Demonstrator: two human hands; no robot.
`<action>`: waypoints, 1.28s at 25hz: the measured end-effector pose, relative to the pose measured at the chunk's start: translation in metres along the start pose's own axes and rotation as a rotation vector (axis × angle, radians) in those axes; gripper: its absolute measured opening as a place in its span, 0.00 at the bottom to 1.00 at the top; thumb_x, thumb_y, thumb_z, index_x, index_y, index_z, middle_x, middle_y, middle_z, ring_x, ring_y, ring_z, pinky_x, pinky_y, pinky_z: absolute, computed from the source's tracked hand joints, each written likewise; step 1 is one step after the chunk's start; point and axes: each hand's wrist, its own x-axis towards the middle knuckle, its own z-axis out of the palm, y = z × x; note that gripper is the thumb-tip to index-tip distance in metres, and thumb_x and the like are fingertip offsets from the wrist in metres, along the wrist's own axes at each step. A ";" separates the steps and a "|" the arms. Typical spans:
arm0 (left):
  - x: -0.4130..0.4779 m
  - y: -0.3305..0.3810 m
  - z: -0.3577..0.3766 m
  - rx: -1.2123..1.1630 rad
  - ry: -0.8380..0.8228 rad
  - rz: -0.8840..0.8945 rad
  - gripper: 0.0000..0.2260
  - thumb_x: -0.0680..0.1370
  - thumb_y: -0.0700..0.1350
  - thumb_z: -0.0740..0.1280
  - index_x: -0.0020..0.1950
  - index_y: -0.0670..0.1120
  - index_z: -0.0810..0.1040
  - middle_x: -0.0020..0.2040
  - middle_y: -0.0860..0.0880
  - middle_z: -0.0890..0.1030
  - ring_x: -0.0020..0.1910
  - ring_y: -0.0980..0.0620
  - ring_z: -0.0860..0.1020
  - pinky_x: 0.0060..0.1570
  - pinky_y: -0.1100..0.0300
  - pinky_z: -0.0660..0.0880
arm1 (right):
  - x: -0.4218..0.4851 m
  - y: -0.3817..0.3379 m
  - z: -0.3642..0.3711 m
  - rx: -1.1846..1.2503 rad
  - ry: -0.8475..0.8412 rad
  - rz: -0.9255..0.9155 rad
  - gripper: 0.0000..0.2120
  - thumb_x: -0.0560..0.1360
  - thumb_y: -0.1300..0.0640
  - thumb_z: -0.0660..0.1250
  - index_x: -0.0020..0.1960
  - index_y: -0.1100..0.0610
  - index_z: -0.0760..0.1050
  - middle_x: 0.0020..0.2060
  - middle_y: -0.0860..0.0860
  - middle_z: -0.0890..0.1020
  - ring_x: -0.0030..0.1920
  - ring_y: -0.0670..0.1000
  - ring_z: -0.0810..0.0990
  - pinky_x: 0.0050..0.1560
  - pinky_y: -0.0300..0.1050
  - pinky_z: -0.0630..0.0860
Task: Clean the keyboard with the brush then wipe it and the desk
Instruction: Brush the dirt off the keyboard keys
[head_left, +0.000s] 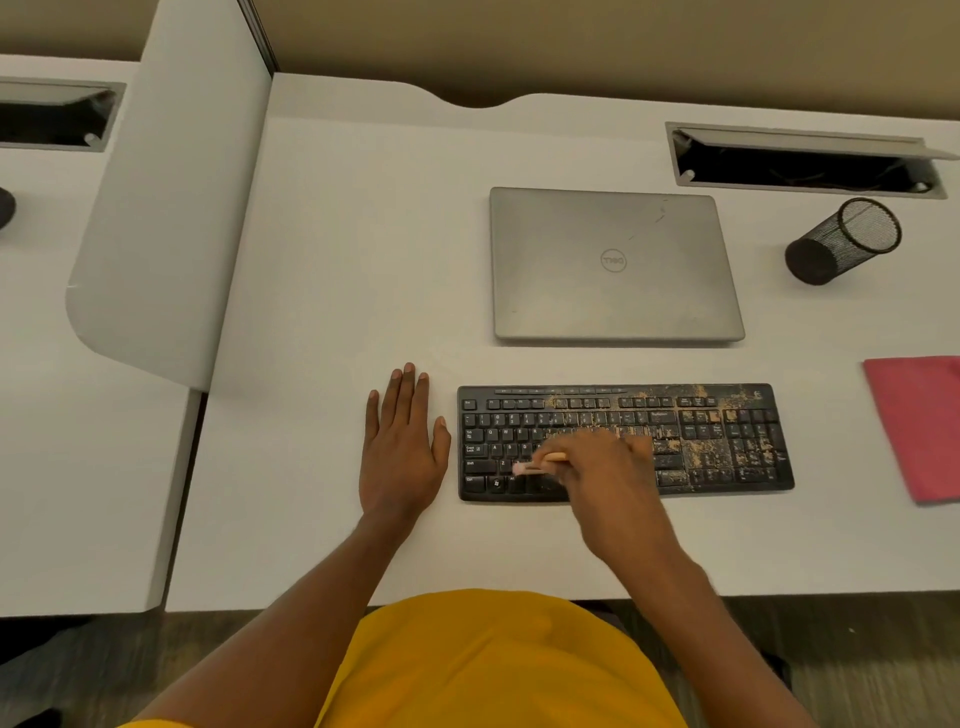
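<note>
A black keyboard (727, 441) lies on the white desk (337, 260), its middle and right keys speckled with tan dust. My right hand (602, 478) hovers over the keyboard's lower left half and grips a small brush (535, 465) whose pale pink tip points left onto the keys; the hand is motion-blurred. My left hand (402, 447) rests flat on the desk just left of the keyboard, fingers straight. A pink cloth (919, 421) lies folded at the right edge of the desk.
A closed grey laptop (613, 265) sits behind the keyboard. A black mesh pen cup (841, 241) lies tipped at the back right. An open cable tray (805, 161) is at the desk's rear. A grey divider panel (171, 208) bounds the left side.
</note>
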 end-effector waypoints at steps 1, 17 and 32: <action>0.000 0.001 0.000 0.001 -0.001 -0.001 0.29 0.87 0.54 0.51 0.87 0.46 0.52 0.87 0.48 0.49 0.85 0.53 0.43 0.84 0.48 0.44 | -0.001 0.009 -0.006 -0.028 0.014 0.042 0.10 0.82 0.53 0.63 0.59 0.41 0.78 0.52 0.42 0.81 0.57 0.47 0.75 0.57 0.50 0.59; 0.005 0.004 -0.005 0.062 -0.024 -0.019 0.30 0.85 0.55 0.52 0.86 0.45 0.54 0.87 0.47 0.51 0.85 0.51 0.45 0.84 0.46 0.46 | 0.084 0.006 -0.029 0.313 0.140 -0.082 0.08 0.81 0.53 0.64 0.53 0.47 0.82 0.48 0.40 0.84 0.50 0.39 0.72 0.53 0.45 0.56; 0.006 0.002 -0.004 0.037 -0.022 -0.026 0.31 0.84 0.55 0.53 0.86 0.46 0.56 0.87 0.47 0.52 0.86 0.51 0.47 0.84 0.45 0.48 | 0.089 0.016 -0.041 0.330 0.111 -0.070 0.08 0.81 0.55 0.65 0.50 0.47 0.82 0.45 0.41 0.83 0.54 0.45 0.73 0.57 0.48 0.60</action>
